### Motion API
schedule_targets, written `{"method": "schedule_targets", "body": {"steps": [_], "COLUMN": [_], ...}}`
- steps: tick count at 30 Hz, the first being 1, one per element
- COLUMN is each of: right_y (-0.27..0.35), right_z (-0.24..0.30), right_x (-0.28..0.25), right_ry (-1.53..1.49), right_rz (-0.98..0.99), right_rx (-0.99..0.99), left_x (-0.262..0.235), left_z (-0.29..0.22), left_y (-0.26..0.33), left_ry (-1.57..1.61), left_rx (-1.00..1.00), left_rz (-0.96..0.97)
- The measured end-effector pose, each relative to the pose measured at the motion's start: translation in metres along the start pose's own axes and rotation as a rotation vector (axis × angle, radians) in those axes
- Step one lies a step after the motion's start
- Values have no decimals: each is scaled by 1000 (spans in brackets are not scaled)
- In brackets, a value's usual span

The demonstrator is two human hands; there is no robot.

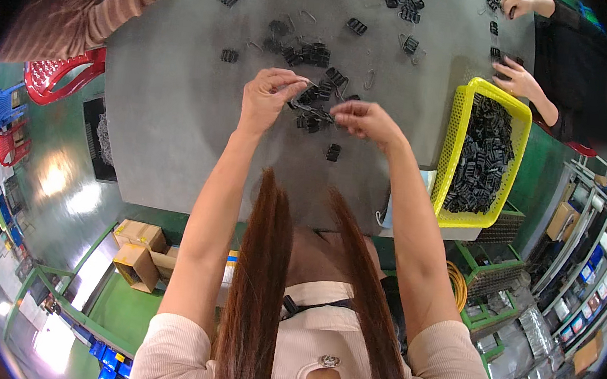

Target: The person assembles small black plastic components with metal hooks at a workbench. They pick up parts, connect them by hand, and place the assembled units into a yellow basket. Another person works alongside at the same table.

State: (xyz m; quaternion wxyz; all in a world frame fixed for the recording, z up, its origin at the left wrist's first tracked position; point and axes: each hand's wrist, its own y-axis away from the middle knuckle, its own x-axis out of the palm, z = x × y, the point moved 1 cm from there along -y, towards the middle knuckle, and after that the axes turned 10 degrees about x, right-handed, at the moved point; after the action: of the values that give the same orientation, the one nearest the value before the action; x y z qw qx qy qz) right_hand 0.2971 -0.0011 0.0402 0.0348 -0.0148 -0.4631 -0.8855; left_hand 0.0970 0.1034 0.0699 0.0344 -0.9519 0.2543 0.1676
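The table [165, 120] is softly lit, shadowed toward its near edge, glare is reflected by the floor [84, 198] past the left edge, and outer shapes are bent.

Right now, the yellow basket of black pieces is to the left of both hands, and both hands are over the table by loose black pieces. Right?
Wrong side: in the head view, the yellow basket of black pieces is to the right of the left hand and right hand. The rest stands.
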Motion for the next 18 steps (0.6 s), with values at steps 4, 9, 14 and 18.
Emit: {"method": "schedule_targets", "body": {"steps": [4, 9, 14, 18], "right_y": [-44, -79, -87, -56], "right_z": [27, 89, 106, 114], "right_x": [6, 40, 40, 16], "right_ry": [281, 830, 1347, 730], "right_rz": [-462, -785, -607, -453], "right_rx": [-389, -679, -410, -320], "left_x": [1, -14, -30, -37], "left_z": [6, 49, 60, 64], "left_y": [11, 37, 39, 18], "left_ry": [123, -421, -423, -451], "left_rx": [-170, -195, -144, -62], "left_rz": [129, -73, -81, -209]}}
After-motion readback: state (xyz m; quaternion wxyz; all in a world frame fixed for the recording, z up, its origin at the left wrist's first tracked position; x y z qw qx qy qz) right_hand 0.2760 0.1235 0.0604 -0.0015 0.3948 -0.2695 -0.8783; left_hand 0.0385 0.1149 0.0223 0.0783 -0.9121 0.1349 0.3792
